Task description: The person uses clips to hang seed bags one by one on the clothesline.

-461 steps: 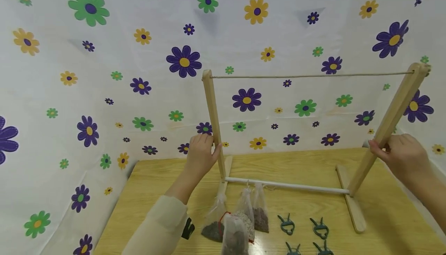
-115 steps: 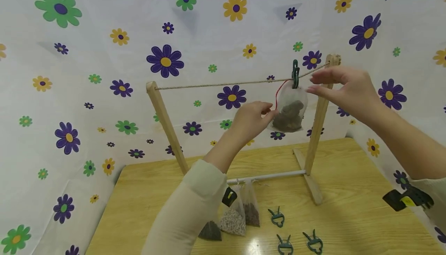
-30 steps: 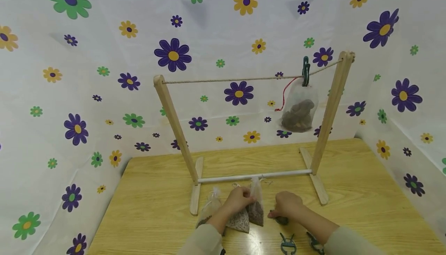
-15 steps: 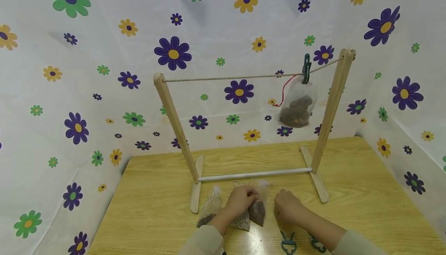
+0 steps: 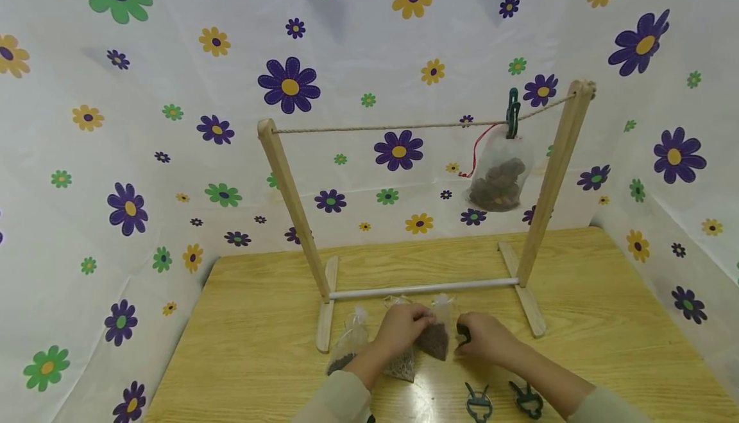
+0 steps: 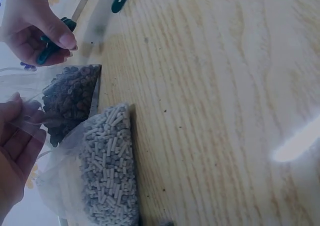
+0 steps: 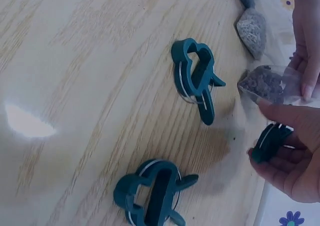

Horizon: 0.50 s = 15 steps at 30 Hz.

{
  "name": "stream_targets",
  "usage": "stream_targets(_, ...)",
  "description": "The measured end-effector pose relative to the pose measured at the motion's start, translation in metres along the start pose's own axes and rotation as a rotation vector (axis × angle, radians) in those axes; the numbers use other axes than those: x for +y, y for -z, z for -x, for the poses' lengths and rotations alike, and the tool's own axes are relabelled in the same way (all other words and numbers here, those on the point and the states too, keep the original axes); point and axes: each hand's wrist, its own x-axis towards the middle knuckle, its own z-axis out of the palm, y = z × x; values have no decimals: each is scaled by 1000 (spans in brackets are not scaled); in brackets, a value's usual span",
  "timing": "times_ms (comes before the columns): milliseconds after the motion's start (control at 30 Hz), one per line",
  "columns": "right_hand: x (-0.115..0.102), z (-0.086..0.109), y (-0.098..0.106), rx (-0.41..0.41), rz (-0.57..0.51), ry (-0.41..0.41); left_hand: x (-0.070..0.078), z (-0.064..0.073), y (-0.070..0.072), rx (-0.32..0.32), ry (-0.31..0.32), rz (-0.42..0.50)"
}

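My left hand pinches the upper part of a clear mesh bag of dark brown lumps. Just to its right, my right hand holds a green spring clip between thumb and curled fingers. A bag of pale pellets lies beside the left hand, partly covered by it in the head view. Farther left is a bag with dark contents. Above, a white mesh bag of brown pieces hangs from the cord by another green clip, its red drawstring dangling.
A wooden frame stands behind the hands, with a left post, a right post and a white lower bar. Two more green clips, one nearer the middle and one farther right, lie on the wooden table.
Since the earliest frame, one bag has been clipped onto the cord. In the last second, my right hand has raised a clip from the table and my left has lifted the brown-lump bag rightward.
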Motion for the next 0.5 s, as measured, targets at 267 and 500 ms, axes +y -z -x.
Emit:
stream_targets(267,6,-2,13,68,-103,74,6,-2,11,-38,48,50)
stream_targets(500,6,-1,31,114,-96,131,16,-3,21,-7,-3,10)
